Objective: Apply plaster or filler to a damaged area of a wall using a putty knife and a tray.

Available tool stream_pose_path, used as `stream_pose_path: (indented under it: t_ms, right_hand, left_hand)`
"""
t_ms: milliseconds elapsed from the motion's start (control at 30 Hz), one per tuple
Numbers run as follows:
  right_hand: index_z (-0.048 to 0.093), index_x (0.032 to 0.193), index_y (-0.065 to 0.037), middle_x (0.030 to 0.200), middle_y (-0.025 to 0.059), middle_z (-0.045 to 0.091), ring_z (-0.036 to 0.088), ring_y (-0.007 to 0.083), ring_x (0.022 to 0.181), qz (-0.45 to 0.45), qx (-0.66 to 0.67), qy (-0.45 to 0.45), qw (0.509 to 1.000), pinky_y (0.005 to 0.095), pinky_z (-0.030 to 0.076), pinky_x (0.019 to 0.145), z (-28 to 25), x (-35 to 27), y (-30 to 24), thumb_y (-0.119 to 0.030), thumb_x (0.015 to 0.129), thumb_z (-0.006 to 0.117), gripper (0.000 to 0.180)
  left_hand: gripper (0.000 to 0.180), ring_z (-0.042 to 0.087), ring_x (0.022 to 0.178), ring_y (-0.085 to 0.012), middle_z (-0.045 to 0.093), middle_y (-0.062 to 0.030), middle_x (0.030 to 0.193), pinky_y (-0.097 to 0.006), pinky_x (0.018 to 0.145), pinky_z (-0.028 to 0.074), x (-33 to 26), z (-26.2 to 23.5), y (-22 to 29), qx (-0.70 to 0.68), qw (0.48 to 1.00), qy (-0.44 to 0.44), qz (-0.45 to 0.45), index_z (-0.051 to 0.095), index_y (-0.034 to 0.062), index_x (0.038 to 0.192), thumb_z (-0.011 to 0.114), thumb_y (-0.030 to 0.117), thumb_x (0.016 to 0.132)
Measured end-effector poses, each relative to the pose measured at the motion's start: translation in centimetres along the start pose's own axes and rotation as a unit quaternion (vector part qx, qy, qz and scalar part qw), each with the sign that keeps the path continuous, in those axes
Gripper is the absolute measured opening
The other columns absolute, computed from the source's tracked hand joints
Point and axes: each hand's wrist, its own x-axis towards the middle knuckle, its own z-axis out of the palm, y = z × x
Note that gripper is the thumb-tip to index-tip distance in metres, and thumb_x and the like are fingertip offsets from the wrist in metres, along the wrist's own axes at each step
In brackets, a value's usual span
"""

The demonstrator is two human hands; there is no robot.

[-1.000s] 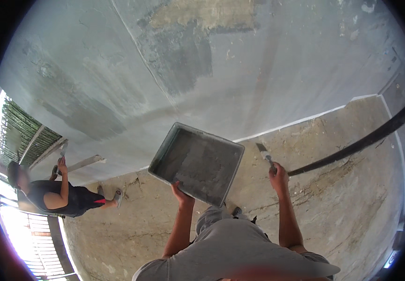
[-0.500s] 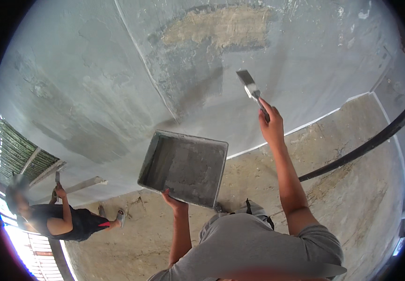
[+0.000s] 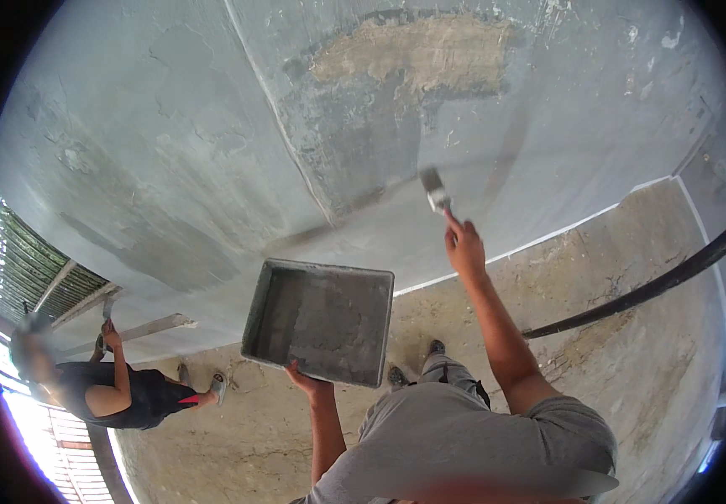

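Observation:
My left hand (image 3: pixel 308 382) grips the near edge of a square, shallow grey tray (image 3: pixel 393 294), thumb over the rim and fingers hidden below. Dark grey wet material (image 3: pixel 329 328) coats its floor. In my right hand (image 3: pixel 465 250) is a paintbrush (image 3: pixel 437 191) with dark grey bristles and a pale ferrule. Its blurred bristles point up, away from me, and I cannot tell whether they touch the grey wall (image 3: pixel 547 168). The brush is beyond the tray, to its right.
A person (image 3: pixel 128 391) stands at the left by the wall, holding a flat tool. A wooden plank (image 3: pixel 149 330) is near them. A dark pipe (image 3: pixel 657 273) curves in from the right above the stained concrete floor (image 3: pixel 589 302). A tan bare patch (image 3: pixel 413 55) marks the wall.
My right hand and the brush have come down and slightly left, nearer to the tray. The tray has shifted a little left and down in view.

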Motion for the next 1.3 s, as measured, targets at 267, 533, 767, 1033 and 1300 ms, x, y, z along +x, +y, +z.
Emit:
stream_pose_path:
  t_ms: [267,533,767,1033,1300]
  right_hand:
    - [0.065,0.124,-0.018,0.078,0.0175,0.059,0.062,0.0367,0.074,0.033,-0.01,-0.059,0.998,0.0461,0.051,0.066,-0.4,-0.3,0.2,-0.014,0.087,0.063,0.037]
    - [0.064,0.124,-0.021,0.079,0.0118,0.057,0.062,0.0311,0.069,-0.033,0.037,0.083,0.995,0.0423,0.052,0.062,-11.8,10.4,-9.4,-0.015,0.088,0.064,0.037]
    - [0.062,0.128,-0.023,0.079,0.0116,0.055,0.061,0.0304,0.067,-0.022,0.048,0.109,0.993,0.0421,0.051,0.061,-9.9,9.6,-8.6,-0.013,0.09,0.062,0.04]
    - [0.065,0.122,-0.019,0.081,0.0183,0.061,0.064,0.0377,0.078,0.056,-0.039,-0.118,0.991,0.0464,0.054,0.069,1.5,-2.7,1.4,-0.016,0.087,0.062,0.035]
    - [0.066,0.121,-0.017,0.079,0.0164,0.06,0.064,0.0344,0.074,-0.001,0.05,-0.001,0.999,0.0445,0.052,0.066,-6.1,6.2,-4.6,-0.011,0.086,0.065,0.036]
  left_hand:
    - [0.071,0.046,0.125,-0.034,0.048,-0.0109,0.136,-0.051,0.099,0.04,0.7,-1.2,0.2,0.005,1.0,0.015,0.001,0.043,0.0104,0.139,0.055,0.041,0.077]
    - [0.072,0.046,0.125,-0.0343,0.048,-0.0107,0.136,-0.051,0.099,0.04,0.7,1.4,-0.5,0.008,1.0,0.003,0.0,0.043,0.0114,0.14,0.056,0.041,0.076]
    - [0.072,0.044,0.124,-0.0338,0.047,-0.0104,0.135,-0.05,0.098,0.038,0.3,1.6,-0.8,-0.019,1.0,-0.009,-0.021,0.044,0.0111,0.137,0.059,0.039,0.073]
    - [0.071,0.045,0.123,-0.0328,0.048,-0.0098,0.133,-0.049,0.097,0.04,0.2,0.2,-0.9,-0.019,1.0,0.003,-0.002,0.044,0.0108,0.137,0.059,0.039,0.074]
    - [0.071,0.046,0.124,-0.0342,0.048,-0.0107,0.135,-0.051,0.097,0.041,0.3,0.5,-0.7,0.011,1.0,0.004,-0.003,0.044,0.0102,0.138,0.058,0.04,0.075]
